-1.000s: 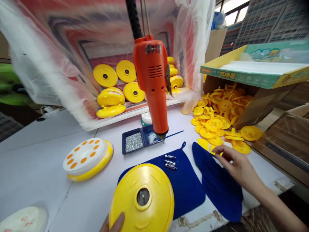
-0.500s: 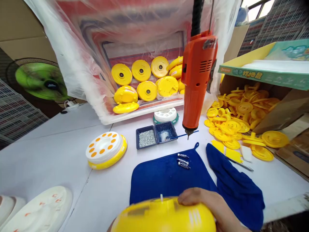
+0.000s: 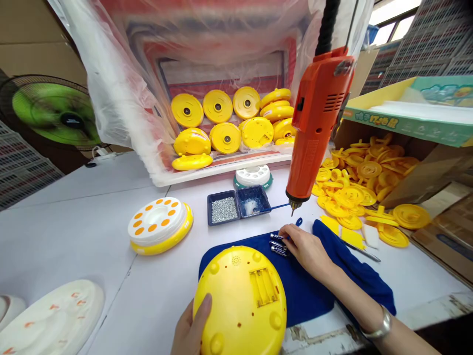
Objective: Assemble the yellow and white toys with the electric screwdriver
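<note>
A round yellow toy shell [image 3: 242, 301] lies bottom-up on the blue cloth [image 3: 295, 288], its empty battery bay facing me. My left hand [image 3: 192, 328] grips its near left edge, thumb on top. My right hand [image 3: 305, 249] reaches over the cloth, fingers curled down onto the small batteries [image 3: 276, 242] lying there. An orange electric screwdriver [image 3: 318, 123] hangs on a cable just above and behind that hand, bit pointing down.
A two-part blue tray [image 3: 238, 207] holds small screws. A white and yellow disc toy [image 3: 158, 230] sits at left, another white one [image 3: 51, 320] near the front corner. Loose yellow discs [image 3: 360, 185] spill from a cardboard box at right. A plastic-lined box of yellow shells [image 3: 229, 123] stands behind.
The yellow shell has been turned over, so its battery bay now faces up. My right hand left the shell and went to the batteries on the cloth.
</note>
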